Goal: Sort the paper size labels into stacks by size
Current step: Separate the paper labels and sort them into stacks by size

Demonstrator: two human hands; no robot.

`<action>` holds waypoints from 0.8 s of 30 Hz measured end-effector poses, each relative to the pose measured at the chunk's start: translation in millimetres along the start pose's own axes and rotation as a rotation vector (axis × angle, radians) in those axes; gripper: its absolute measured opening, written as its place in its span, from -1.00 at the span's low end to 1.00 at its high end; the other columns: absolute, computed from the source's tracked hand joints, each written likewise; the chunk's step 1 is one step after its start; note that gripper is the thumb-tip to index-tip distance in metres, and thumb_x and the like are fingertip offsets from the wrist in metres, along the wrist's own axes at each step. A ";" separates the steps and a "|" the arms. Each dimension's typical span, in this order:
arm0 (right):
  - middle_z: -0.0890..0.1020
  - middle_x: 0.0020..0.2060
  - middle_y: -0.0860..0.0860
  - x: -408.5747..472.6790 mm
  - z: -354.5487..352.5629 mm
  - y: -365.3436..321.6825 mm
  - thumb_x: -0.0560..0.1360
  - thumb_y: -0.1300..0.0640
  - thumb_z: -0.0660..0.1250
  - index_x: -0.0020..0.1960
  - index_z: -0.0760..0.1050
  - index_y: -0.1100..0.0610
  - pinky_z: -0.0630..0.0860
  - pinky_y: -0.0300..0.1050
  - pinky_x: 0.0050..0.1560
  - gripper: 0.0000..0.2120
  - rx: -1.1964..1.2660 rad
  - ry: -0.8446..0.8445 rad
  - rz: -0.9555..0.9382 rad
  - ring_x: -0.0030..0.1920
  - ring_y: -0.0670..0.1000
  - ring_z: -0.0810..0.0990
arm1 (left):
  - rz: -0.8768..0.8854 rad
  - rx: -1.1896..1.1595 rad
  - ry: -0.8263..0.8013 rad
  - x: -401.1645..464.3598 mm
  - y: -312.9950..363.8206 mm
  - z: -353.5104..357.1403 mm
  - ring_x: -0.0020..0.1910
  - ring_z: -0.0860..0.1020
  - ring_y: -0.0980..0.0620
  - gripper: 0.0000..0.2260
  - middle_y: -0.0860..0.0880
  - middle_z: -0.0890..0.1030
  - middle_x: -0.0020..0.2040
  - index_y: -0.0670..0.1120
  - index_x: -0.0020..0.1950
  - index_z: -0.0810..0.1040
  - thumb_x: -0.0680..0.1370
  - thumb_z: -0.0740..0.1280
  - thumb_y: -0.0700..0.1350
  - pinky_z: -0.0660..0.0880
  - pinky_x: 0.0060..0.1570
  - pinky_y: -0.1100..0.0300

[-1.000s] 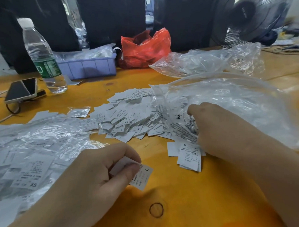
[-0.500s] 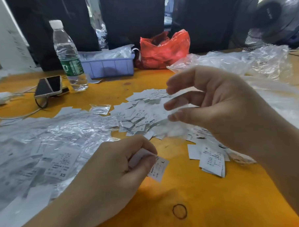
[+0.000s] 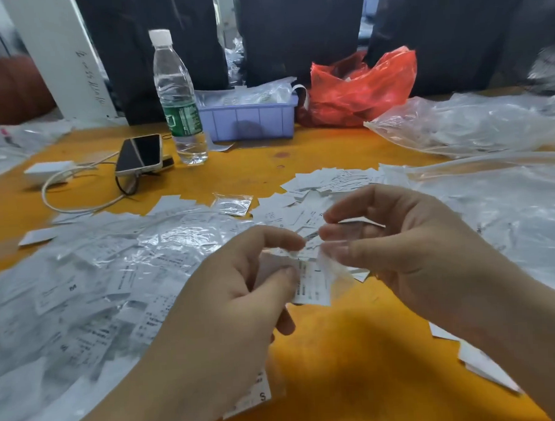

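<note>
Left hand [image 3: 241, 294] raised above the worktop [image 3: 356, 359], grip clamped thumb to forefinger on a small stack of labels [image 3: 313, 285]. Right hand [image 3: 414, 245] just beside it, thumb and fingers curled and nearly meeting the left fingertips, with what looks like a thin clear wrapper or another label at the tips; too blurred to say which, so cannot tell whether this grip is clamped on anything. Size letter on the held labels not readable here.

Probably mid-handover, or stripping a wrapper from a label before adding it to the stack. Best done by keeping the left pinch firm near one short edge, squaring the new label against the stack, and checking the letter before letting go with the right.

Loose pile of labels [image 3: 316, 192] lying behind the hands, partly under a clear bag [image 3: 492, 207]. More labels inside crinkled clear bags [image 3: 82, 282] at left, some showing an S or M. One label marked S [image 3: 262, 395] lying under the left wrist.

Bare orange surface in front of and between the forearms gives the best room for a new stack. Bottle [image 3: 179, 97], phone [image 3: 138, 154] and cable [image 3: 78, 193] well apart at the back left. Easy to sweep nearby labels with a wrist.
</note>
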State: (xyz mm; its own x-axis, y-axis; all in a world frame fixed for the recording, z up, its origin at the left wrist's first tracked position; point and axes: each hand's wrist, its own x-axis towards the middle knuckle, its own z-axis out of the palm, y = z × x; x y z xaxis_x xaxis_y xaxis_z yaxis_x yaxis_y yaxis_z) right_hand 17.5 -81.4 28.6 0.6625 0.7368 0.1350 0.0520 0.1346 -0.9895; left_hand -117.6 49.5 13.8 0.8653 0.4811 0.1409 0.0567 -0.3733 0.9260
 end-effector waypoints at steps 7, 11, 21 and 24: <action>0.69 -0.30 0.04 -5.4 5.9 1.2 0.12 0.35 0.48 -0.30 0.67 0.01 0.61 -0.22 -0.08 -0.73 0.123 0.005 -0.053 -0.17 -0.01 0.71 | -0.035 0.073 0.065 4.5 -2.1 -7.8 -0.48 0.57 0.10 -0.76 0.04 0.64 -0.38 0.15 -0.20 0.63 0.54 0.28 -0.16 0.47 -0.43 0.16; 0.69 -0.30 0.05 -9.5 9.3 2.9 0.01 0.38 0.58 -0.33 0.65 0.03 0.62 -0.17 -0.04 -0.66 0.088 0.036 -0.078 -0.15 0.02 0.71 | -0.071 0.024 -0.006 0.4 2.5 -6.8 -0.44 0.55 0.22 -0.64 0.12 0.66 -0.23 0.23 -0.10 0.61 0.35 0.25 0.43 0.45 -0.39 0.24; 0.69 -0.29 0.06 -10.6 8.2 -2.5 0.08 0.28 0.47 -0.32 0.61 0.07 0.62 -0.11 0.04 -0.79 0.135 0.089 -0.115 -0.14 0.02 0.71 | 0.051 0.126 0.002 -6.6 4.8 3.5 -0.42 0.57 -0.03 -0.88 -0.02 0.62 -0.32 0.20 -0.12 0.61 0.45 0.36 0.20 0.50 -0.52 0.16; 0.70 -0.28 0.05 -12.1 8.9 -2.1 0.11 0.29 0.48 -0.33 0.63 0.04 0.59 0.00 0.10 -0.79 0.103 0.059 -0.120 -0.14 0.04 0.72 | 0.106 0.109 0.030 -4.6 5.0 3.9 -0.42 0.54 -0.05 -0.93 -0.03 0.61 -0.34 0.12 -0.16 0.63 0.50 0.37 0.01 0.47 -0.37 0.09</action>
State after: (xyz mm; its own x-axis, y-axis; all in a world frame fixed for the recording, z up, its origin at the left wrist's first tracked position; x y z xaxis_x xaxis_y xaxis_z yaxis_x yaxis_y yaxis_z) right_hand 2.7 -84.7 29.6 0.6993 0.6712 0.2459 0.0587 0.2890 -0.9555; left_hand -119.4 42.4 16.4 0.8540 0.4577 0.2475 0.0214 -0.5062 0.8621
